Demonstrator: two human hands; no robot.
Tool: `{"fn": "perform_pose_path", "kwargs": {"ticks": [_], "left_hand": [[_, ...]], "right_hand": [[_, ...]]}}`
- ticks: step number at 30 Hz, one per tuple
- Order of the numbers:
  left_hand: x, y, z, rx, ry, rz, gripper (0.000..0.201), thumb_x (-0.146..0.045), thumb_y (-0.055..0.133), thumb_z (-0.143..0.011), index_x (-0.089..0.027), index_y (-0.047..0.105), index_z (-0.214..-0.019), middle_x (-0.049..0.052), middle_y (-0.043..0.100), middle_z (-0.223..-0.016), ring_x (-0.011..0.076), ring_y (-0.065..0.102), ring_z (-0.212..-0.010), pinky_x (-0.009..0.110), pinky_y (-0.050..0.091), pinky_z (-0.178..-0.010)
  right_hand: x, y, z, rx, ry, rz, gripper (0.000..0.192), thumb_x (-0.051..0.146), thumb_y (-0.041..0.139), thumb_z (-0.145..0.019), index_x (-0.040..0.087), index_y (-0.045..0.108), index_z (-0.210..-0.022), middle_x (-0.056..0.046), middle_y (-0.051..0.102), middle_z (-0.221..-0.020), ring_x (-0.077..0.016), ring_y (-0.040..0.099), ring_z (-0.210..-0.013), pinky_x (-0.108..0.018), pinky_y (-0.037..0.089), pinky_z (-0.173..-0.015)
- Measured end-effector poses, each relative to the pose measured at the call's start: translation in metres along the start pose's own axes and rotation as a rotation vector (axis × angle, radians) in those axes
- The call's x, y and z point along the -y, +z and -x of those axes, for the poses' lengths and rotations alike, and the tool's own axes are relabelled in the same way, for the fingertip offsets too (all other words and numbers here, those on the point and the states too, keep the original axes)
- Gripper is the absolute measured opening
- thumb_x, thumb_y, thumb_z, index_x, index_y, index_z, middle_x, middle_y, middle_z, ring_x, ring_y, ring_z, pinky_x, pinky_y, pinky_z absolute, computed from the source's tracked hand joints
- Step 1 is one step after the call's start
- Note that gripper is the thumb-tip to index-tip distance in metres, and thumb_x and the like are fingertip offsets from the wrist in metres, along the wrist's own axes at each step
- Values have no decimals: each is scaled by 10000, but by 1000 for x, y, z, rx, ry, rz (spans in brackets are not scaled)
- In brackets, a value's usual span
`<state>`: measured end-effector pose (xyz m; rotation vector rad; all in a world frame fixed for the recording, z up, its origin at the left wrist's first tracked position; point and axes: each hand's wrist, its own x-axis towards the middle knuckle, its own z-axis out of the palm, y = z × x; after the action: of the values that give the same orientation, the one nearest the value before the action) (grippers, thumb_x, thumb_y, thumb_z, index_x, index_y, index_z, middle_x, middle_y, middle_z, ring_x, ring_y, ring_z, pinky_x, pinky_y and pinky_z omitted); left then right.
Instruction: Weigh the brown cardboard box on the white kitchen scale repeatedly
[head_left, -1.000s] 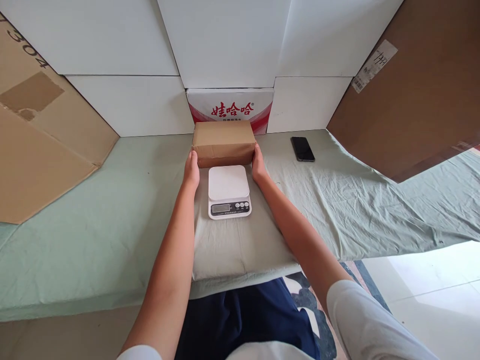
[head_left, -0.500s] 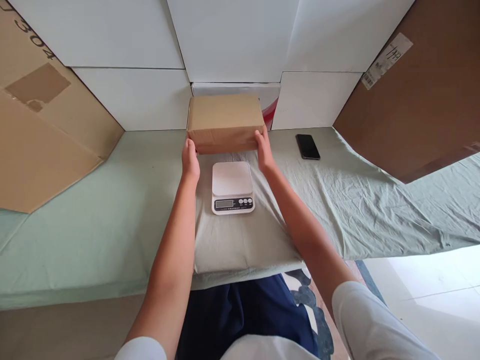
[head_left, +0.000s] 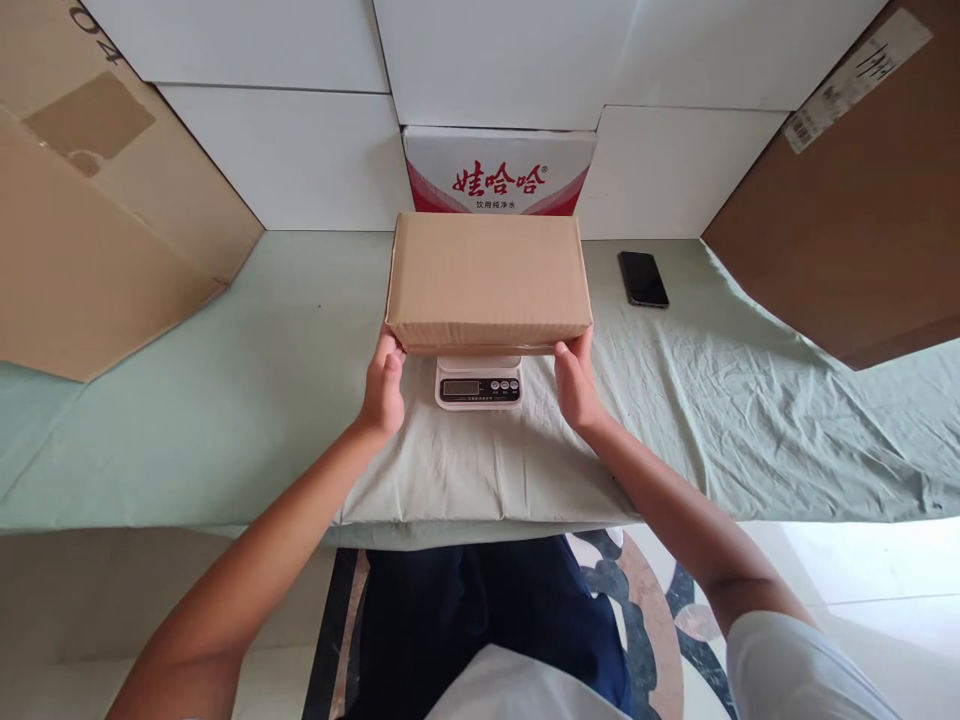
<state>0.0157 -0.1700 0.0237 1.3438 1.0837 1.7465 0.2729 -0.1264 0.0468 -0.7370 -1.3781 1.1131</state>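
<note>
Green-sheeted table [head_left: 225, 400], box [head_left: 487, 278] over scale [head_left: 478, 385]

Carton [head_left: 499, 170] reads 娃哈哈; cardboard [head_left: 97, 200] perhaps "04".

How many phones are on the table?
1. The phone lies on the cloth, right of the box. The box could hide more.

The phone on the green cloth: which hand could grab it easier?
Probably the right hand. The phone lies on the cloth off to that side, past the box's right end. The left hand would have to cross the box and scale.
</note>
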Motion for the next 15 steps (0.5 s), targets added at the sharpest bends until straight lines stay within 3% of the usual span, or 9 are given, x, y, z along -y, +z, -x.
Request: {"fn": "perform_pose_path", "kwargs": {"ticks": [8,15], "left_hand": [[8,0,7,4,-11,-37,726,-770,470,-941,-336,571,-1514,39,572,-1598,313,399,-1598,403,328,-1335],[29,-13,1,61,39,-96,811,-822,396,-930,-337,486,-1574,71,519,-1638,307,419,-1580,478,249,-1359]], "right_hand": [[-3,2,3,-5,68,30,691,623,592,-930,454,382,-1566,50,414,-1703,-249,295,-1653,-522,151,-1435],[-8,-1,1,41,45,86,794,683,550,-916,438,254,-1611,34,325,-1743,-292,265,-1646,-600,117,-1422]]}}
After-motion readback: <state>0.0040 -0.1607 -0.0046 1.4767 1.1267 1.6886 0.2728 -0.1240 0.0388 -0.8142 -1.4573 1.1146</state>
